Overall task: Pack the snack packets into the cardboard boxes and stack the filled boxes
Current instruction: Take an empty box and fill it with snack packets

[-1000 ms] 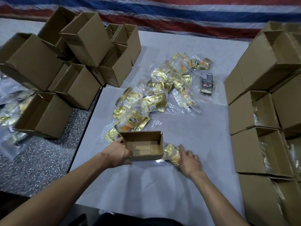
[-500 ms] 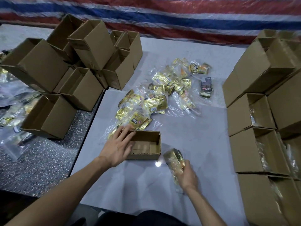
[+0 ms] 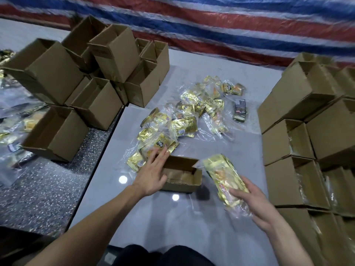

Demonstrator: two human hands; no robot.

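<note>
Since the packet (image 3: 222, 175) looks light and slippery, the right hand (image 3: 255, 204) grips its five-o'clock end; the left hand (image 3: 153, 173), fingers spread, touches the box (image 3: 184, 177).

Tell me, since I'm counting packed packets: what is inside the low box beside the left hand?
Only bare cardboard floor shows inside the low box; nothing visible lies on it. The left hand covers its left end, so that part cannot be seen.
</note>
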